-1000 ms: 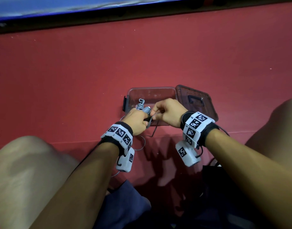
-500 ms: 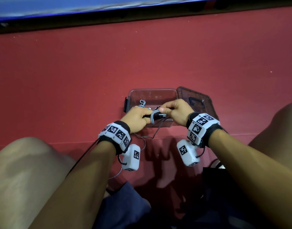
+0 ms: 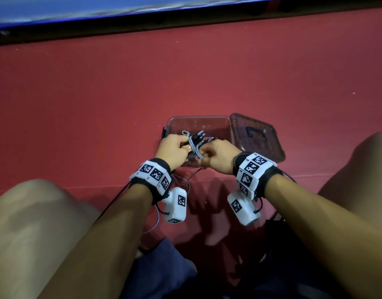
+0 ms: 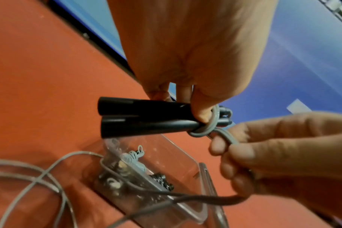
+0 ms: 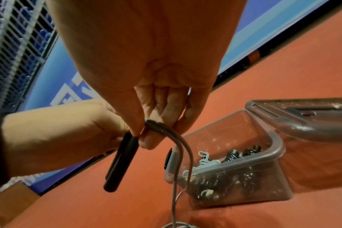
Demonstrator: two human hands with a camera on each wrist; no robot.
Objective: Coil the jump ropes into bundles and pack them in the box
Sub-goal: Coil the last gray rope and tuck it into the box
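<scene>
Two black handles (image 4: 142,118) gripped by left hand (image 3: 175,147), right hand (image 3: 218,159) pinching grey rope (image 4: 224,135), clear box (image 3: 198,124) on red floor (image 3: 99,104), blue wall (image 3: 56,9) beyond

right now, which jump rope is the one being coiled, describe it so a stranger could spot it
On the red floor sits a clear plastic box, its lid lying beside it. Just in front of the box, the left hand grips two black handles side by side, while the right hand winds grey cord round them. Unlike the bundles already in the box, its cord trails loose across the floor.
</scene>
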